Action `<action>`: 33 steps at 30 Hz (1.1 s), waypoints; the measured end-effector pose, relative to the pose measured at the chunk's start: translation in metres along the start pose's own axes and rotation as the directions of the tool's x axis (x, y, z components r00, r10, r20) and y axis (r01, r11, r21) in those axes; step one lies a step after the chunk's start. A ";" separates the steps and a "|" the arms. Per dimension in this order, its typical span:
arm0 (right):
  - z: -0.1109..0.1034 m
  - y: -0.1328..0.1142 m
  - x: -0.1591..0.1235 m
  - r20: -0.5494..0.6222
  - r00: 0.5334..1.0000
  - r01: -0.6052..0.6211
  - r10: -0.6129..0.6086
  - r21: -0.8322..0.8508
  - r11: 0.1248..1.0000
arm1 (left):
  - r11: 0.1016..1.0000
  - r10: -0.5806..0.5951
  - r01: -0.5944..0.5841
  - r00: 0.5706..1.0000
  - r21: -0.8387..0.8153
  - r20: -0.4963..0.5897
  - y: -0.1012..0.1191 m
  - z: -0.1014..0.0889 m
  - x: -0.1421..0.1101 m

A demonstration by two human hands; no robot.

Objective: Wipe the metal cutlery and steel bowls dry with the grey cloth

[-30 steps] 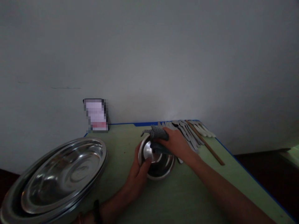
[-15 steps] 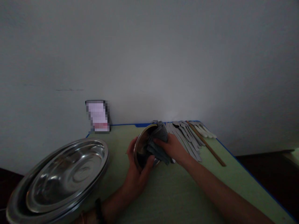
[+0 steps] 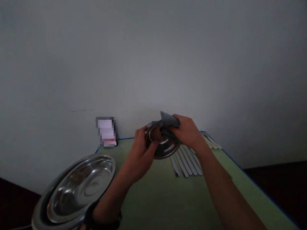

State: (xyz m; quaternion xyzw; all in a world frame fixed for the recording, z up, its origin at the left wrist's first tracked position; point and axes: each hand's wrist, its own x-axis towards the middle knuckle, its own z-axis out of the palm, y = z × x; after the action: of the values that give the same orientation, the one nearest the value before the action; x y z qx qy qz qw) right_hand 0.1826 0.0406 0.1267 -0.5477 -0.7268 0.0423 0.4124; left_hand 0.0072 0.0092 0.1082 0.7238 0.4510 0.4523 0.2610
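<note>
A small shiny metal bowl (image 3: pixel 165 150) is held up over the table, its round base turned towards me. My left hand (image 3: pixel 140 156) grips it from the left, thumb lying on the base and fingers behind the rim. In my right hand (image 3: pixel 188 131) is a grey checked cloth (image 3: pixel 170 119), bunched and pressed against the bowl's upper right side. The far side of the bowl and some right fingertips are hidden. Below and right of the bowl, several metal knives (image 3: pixel 188 164) lie in a row.
Large nested metal basins (image 3: pixel 81 191) stand at the left, close to my left forearm. A phone with a blurred screen (image 3: pixel 107 131) leans on the wall (image 3: pixel 153 64). White-handled cutlery (image 3: pixel 212 142) lies at the right edge of the green table (image 3: pixel 153 204).
The bowl has been turned from showing its inside to showing its base. My right hand and the cloth have moved up and round to its outside. The camera view has shifted slightly.
</note>
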 end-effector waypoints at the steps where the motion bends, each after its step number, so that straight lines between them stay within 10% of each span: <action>1: -0.004 -0.001 0.002 -0.035 0.999 -0.003 0.003 0.000 1.000 | 0.996 0.057 -0.058 0.998 0.072 0.012 0.008 -0.005 0.008; 6: -0.013 0.006 0.002 -0.012 0.999 0.049 -0.048 0.080 0.996 | 0.918 0.173 -0.178 0.984 0.353 0.046 0.032 -0.017 0.024; 12: -0.013 0.001 0.000 -0.036 0.998 0.053 -0.051 0.046 0.998 | 0.893 0.324 -0.314 0.946 0.324 0.021 0.043 -0.019 0.027; 19: 0.000 -0.011 0.001 -0.256 0.962 0.101 -0.094 0.015 0.995 | 0.961 0.217 -0.227 0.973 -0.160 -0.075 0.039 -0.021 0.024; 24: 0.004 -0.012 0.002 -0.407 0.912 0.017 0.055 0.173 0.985 | 0.830 0.049 -0.108 0.991 -0.546 -0.122 0.038 -0.009 0.028; 29: 0.033 -0.008 0.005 -0.165 0.927 -0.202 0.336 0.535 0.820 | 0.772 -0.051 -0.225 0.910 -0.595 -0.411 0.036 0.009 0.033; 33: 0.055 -0.003 0.007 0.066 0.916 -0.311 0.396 0.741 0.596 | 0.787 0.014 -0.264 0.911 -0.558 -0.412 0.030 0.013 0.033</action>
State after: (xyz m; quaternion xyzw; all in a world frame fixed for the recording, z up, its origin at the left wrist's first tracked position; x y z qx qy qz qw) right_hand 0.1442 0.0663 0.0959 -0.4681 -0.5006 0.3838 0.6189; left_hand 0.0378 0.0247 0.1396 0.5313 0.2700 0.7235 0.3484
